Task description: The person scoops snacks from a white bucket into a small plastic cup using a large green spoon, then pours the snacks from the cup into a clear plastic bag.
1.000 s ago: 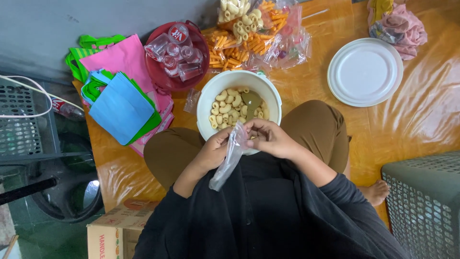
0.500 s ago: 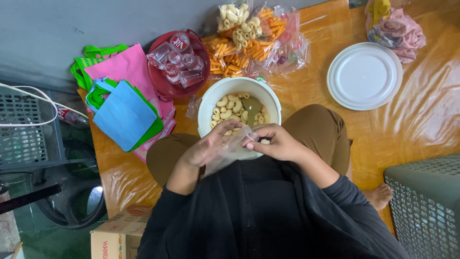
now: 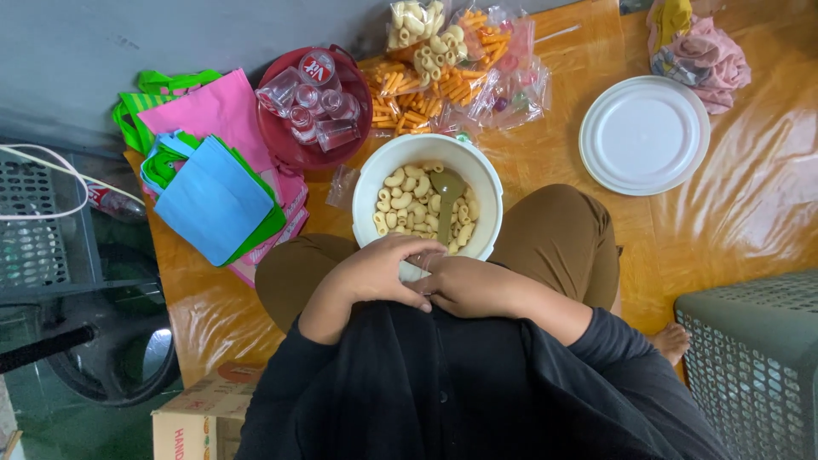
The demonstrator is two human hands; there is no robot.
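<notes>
Head view, left hand and right hand hiding clear bag

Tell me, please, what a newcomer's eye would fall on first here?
First the white bucket of pale curled snacks, centre, on the orange floor between the person's knees. At its near rim the left hand and right hand close together on a small clear bag. Bright pink, blue and green cloth bags lie to the left.
</notes>
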